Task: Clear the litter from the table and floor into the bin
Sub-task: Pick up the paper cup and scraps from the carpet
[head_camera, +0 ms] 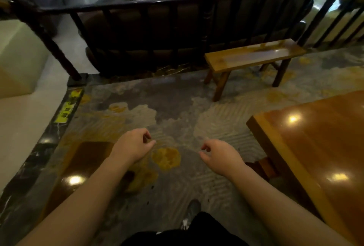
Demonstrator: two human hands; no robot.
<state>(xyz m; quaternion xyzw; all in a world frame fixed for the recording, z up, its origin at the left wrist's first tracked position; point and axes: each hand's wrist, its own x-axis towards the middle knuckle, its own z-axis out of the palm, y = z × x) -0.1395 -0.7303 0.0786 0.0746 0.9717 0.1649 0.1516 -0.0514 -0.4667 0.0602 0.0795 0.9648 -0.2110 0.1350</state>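
My left hand [134, 145] and my right hand [220, 157] hang side by side over the patterned carpet [177, 111], a short gap between them. Both have their fingers loosely curled inward, and I see nothing held in either. The glossy wooden table [315, 147] fills the right side, its near corner just right of my right hand. No litter and no bin show in this view. The picture is slightly blurred.
A wooden bench [254, 56] stands ahead on the right, in front of a dark wooden railing [208, 19]. A second shiny bench or low table [76, 167] lies under my left forearm. A yellow-marked step edge [69, 106] borders the carpet on the left. My shoe [192, 212] is below.
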